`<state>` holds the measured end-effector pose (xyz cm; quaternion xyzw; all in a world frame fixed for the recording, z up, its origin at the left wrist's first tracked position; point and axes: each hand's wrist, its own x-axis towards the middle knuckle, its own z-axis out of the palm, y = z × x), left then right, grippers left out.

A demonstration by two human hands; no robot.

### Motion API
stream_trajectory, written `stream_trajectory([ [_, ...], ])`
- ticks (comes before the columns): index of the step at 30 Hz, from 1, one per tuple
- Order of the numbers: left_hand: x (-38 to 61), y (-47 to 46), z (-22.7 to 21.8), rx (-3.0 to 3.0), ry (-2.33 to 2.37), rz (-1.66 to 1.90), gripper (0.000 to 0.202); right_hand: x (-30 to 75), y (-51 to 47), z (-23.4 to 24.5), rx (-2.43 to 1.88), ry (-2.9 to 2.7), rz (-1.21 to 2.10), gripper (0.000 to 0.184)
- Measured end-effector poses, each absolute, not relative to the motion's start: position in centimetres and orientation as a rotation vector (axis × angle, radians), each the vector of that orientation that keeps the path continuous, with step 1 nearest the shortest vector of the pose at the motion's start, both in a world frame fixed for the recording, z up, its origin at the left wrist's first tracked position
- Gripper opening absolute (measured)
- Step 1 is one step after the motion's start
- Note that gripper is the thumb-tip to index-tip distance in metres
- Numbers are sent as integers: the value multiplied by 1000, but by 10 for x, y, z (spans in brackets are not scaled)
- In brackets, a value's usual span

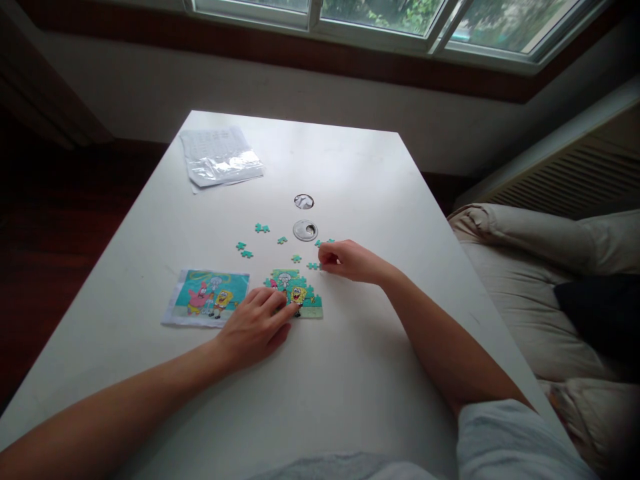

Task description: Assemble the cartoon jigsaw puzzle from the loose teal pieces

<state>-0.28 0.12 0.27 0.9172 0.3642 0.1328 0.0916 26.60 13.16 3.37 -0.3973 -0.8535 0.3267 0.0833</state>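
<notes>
A partly joined jigsaw puzzle [311, 311] with cartoon figures lies on the white table. My left hand [257, 327] rests over its left side, fingers stretched out and hiding part of the picture. Just beyond the puzzle's right corner, my right hand [350, 260] has its fingers curled together among loose teal pieces; what they hold, if anything, is hidden. A joined pair of pieces [313, 266] lies against those fingertips. Further left are more loose puzzle pieces [245, 251]. The printed reference picture [206, 297] lies flat left of the puzzle, its right edge near my left hand.
Papers in a clear plastic sleeve [223, 157] lie at the table's far left. Two round holes, one with a metal ring [305, 231], are set in the white table [370, 373]. A beige sofa [505, 287] stands along the right, and a window [380, 17] is ahead.
</notes>
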Motion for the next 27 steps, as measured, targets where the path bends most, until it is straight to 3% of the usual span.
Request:
stream_trajectory([
  [6, -3, 2, 4, 2729, 1080, 399, 37, 240, 118, 16, -1129, -2294, 1131, 11],
  [27, -3, 1, 3, 2737, 1090, 394, 36, 225, 107, 6, -1133, -2447, 701, 8],
])
